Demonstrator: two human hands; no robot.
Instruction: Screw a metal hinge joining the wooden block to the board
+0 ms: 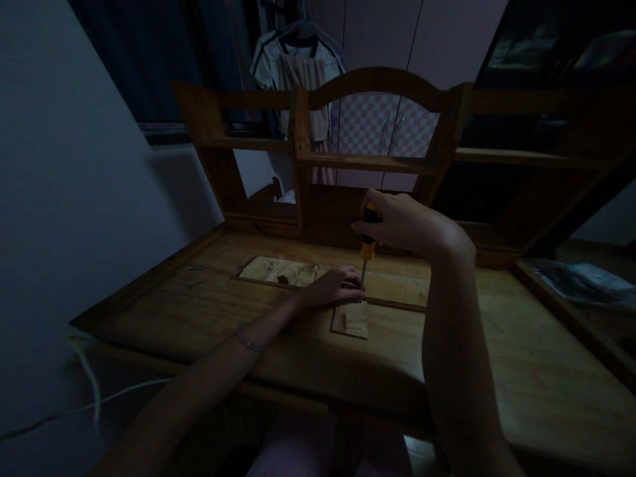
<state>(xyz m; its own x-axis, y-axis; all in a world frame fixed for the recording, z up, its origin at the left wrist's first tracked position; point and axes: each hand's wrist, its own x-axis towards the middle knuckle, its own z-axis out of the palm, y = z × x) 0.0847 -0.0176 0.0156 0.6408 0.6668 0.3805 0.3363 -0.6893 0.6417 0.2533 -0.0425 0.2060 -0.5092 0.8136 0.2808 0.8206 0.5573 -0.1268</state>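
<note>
My right hand is wrapped around the yellow-and-black handle of a screwdriver, which stands nearly upright with its shaft pointing down. My left hand rests on the boards, thumb and fingers closed around the spot where the screwdriver tip ends. A small dark piece shows between those fingers, too dim to name. Under the left hand lies a long, narrow wooden board with a marbled, stained face. A short board of similar look sits at its near side, towards me.
A wooden desk carries everything, with a shelf unit along its back edge. Small thin metal pieces lie at the left. Printed papers are at the right. A white cable hangs by the left corner.
</note>
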